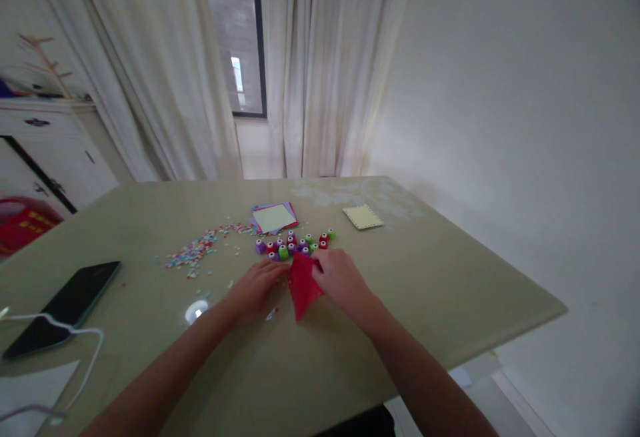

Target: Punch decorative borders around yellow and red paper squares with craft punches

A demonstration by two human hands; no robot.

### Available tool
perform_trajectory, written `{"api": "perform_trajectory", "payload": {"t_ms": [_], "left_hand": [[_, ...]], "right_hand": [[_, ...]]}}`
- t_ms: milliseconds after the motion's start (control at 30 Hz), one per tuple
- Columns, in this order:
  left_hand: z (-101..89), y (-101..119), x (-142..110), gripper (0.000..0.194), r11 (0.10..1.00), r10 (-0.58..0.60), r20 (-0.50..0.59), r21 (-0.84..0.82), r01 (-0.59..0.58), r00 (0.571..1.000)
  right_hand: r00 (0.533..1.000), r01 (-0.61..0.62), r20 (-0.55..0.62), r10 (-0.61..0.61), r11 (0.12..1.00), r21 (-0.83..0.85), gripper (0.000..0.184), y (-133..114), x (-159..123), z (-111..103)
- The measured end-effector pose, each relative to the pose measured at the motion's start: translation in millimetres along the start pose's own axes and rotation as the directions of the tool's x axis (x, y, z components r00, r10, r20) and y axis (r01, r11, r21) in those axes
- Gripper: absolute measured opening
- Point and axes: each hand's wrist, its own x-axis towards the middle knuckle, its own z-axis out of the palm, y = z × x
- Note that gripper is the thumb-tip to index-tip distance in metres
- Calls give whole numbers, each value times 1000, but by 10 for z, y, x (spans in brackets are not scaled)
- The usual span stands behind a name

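A thin red sheet (301, 283), tilted up and bent, is between my hands over the near middle of the table. My right hand (343, 280) has its fingers closed on the sheet's right side. From the left, my left hand (256, 288) lies low with fingers stretched out, their tips reaching the sheet's left edge. Just beyond my hands is a cluster of small purple, green and red eye-patterned pieces (291, 249). Behind these lies a stack of coloured square sheets with a pale one (274, 217) on top. A small clear scrap (273, 313) rests near my left hand.
Tiny multicoloured bits (196, 250) are scattered on the left of the table (440, 283). A pale square with a dotted edge (363, 217) lies at the back right. A dark phone or tablet (65, 307), a white cable (95, 357) and white paper (35, 390) occupy the near left.
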Motion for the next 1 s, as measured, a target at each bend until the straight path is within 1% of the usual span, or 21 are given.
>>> {"api": "perform_trajectory", "payload": {"t_ms": [67,167,267,333,433,533,600,667,733,800,867,900,967,1000], "left_hand": [[-34,5,-93,55,999,-42,-24,-23,41,999],[-163,18,-353,52,991,-130,-91,-35,127,987],[-306,53,-679,45,979,-205,-165,-14,205,965],[-372,74,-906,43,968,-245,-215,7,252,945],[-403,71,-1226,41,954,-274,-265,47,296,925],[-353,58,-1436,39,943,-256,-293,133,305,921],[-293,85,-1476,43,936,-250,-301,170,309,920],[-235,154,-1453,49,932,-239,-300,195,305,924],[-196,257,-1408,52,935,-212,-282,219,278,936],[-181,373,-1370,52,943,-168,-264,236,233,950],[-189,495,-1345,44,955,-119,-254,237,181,960],[-199,559,-1333,36,962,-88,-244,230,145,966],[-226,700,-1296,17,979,15,-191,204,25,981],[-242,778,-1269,11,982,85,-136,180,-59,987]], "right_hand": [[1000,-18,-16,18,1000,-5,25,6,11,-35],[999,-30,-20,30,1000,8,26,-19,1,-16],[1000,24,0,-24,998,54,21,-158,-37,94],[998,60,-9,-60,995,83,20,-244,-58,135],[998,38,-60,-33,996,84,25,-261,-48,97],[996,-2,-84,8,997,71,27,-243,-7,69],[997,29,-75,-23,996,83,25,-291,10,112],[995,82,-72,-75,991,104,20,-364,17,174],[990,112,-96,-101,986,121,19,-399,27,208],[986,110,-139,-92,985,132,23,-362,45,201],[981,109,-173,-83,983,146,26,-287,58,190],[979,120,-181,-91,980,157,27,-258,55,200],[972,181,-187,-146,965,190,26,-246,29,262],[964,226,-191,-186,950,214,24,-263,9,311]]}}
